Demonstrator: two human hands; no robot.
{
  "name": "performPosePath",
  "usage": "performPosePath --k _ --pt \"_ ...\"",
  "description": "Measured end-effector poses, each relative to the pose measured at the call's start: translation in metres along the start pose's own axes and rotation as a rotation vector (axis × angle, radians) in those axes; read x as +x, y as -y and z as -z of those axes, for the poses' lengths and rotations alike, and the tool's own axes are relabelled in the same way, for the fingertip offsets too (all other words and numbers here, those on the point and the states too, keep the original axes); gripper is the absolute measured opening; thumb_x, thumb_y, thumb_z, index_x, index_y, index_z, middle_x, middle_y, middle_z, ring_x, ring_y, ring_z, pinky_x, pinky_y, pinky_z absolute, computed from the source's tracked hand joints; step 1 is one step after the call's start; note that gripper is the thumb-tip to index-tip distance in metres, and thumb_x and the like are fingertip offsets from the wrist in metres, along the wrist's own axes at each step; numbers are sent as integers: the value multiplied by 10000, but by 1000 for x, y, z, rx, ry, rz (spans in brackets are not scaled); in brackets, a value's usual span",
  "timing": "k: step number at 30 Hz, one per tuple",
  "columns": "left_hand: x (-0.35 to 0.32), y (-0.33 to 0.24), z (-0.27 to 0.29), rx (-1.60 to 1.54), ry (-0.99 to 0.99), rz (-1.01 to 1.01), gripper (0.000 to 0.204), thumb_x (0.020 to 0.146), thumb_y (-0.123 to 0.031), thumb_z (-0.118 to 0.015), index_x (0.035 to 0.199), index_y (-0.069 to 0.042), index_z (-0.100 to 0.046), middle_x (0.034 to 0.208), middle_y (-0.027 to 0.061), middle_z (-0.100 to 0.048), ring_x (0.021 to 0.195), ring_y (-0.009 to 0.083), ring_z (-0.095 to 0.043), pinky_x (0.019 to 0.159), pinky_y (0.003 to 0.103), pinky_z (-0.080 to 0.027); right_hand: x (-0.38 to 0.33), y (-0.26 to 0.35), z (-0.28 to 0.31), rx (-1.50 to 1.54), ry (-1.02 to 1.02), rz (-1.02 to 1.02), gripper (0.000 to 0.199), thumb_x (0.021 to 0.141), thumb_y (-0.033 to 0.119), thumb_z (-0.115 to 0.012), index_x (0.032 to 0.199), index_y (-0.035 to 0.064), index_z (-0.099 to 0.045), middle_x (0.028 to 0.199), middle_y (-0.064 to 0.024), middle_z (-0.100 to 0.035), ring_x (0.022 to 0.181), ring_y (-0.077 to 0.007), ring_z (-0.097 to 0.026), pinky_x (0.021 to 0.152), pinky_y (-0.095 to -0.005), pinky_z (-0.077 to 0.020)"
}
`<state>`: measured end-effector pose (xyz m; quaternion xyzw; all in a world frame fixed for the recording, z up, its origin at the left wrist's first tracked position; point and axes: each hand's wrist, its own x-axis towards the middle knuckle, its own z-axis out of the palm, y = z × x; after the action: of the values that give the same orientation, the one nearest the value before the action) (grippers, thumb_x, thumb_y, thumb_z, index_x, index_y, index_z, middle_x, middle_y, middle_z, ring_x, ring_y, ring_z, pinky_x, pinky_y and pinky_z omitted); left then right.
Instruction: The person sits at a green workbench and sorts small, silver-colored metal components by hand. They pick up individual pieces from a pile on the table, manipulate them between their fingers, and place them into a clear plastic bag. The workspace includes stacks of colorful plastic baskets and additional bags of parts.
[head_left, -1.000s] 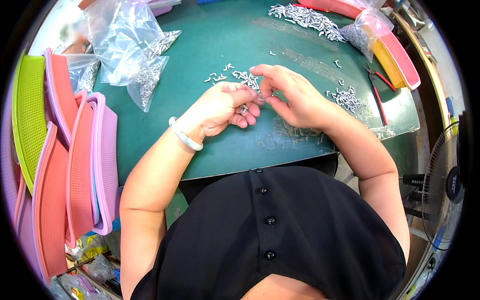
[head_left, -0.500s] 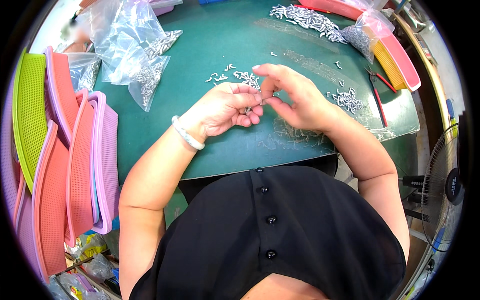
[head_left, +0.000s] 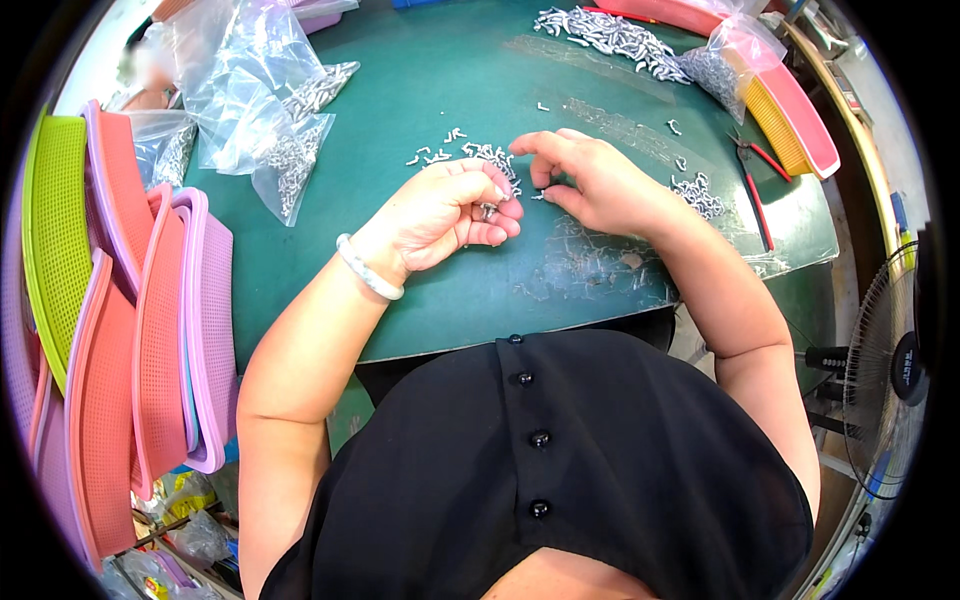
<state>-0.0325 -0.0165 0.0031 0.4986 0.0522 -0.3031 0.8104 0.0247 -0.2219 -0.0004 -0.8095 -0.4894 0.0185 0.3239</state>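
Note:
My left hand [head_left: 445, 212], a pale bangle on its wrist, is curled around several small silvery metal parts [head_left: 487, 210] just above the green table [head_left: 420, 290]. My right hand [head_left: 590, 180] sits close beside it, thumb and forefinger pinched on one tiny metal part [head_left: 540, 194]. A loose cluster of the same small parts [head_left: 480, 155] lies on the table just beyond both hands. Another small heap [head_left: 697, 195] rests to the right of my right hand.
Clear plastic bags [head_left: 270, 120] holding metal parts lie at the far left. A larger pile of parts [head_left: 610, 35] and a bag sit at the far right by pink and yellow trays [head_left: 790, 110]. Red-handled cutters [head_left: 755, 175] lie right. Stacked plastic baskets [head_left: 130, 300] stand left; a fan [head_left: 890, 370] right.
My right hand has drawn back slightly from the left hand and now pinches a single part. The left hand stays curled in nearly the same place.

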Motion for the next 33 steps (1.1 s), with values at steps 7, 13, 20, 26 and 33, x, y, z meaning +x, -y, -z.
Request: performPosePath --k 7,13,20,26,33 --pt "2 2 3 30 -3 -21 120 820 -16 -463 919 4 -529 816 107 -580 682 171 -601 608 240 -515 0 8 -2 17 -28 7 477 692 -48 -549 1150 23 -439 756 -80 -556 777 -260 -541 709 -356 -444" --pt "1 2 0 18 -6 10 168 856 -65 -492 989 31 -530 847 116 -593 699 177 -606 627 253 -520 1 21 0 45 -194 226 550 650 -78 -576 1171 15 -424 758 -76 -551 742 -259 -542 697 -357 -450" --pt "4 5 2 -30 64 2 164 862 -95 -528 972 27 -537 839 126 -600 716 192 -619 654 278 -536 3 26 -3 -14 -222 296 534 668 -80 -578 1172 22 -433 764 -76 -558 746 -256 -547 688 -349 -461" --pt "4 -1 9 -45 36 -76 125 846 -45 -477 946 4 -534 828 85 -579 708 157 -577 643 245 -493 6 18 -5 163 -304 111 449 728 -45 -558 1156 41 -449 760 -81 -563 746 -267 -545 680 -354 -457" --pt "6 -3 15 -117 -29 -139 103 855 -68 -454 869 3 -527 831 104 -567 731 173 -561 619 234 -477 10 5 -13 -25 -76 54 423 715 -25 -556 1124 45 -471 752 -63 -561 786 -246 -527 703 -350 -442"
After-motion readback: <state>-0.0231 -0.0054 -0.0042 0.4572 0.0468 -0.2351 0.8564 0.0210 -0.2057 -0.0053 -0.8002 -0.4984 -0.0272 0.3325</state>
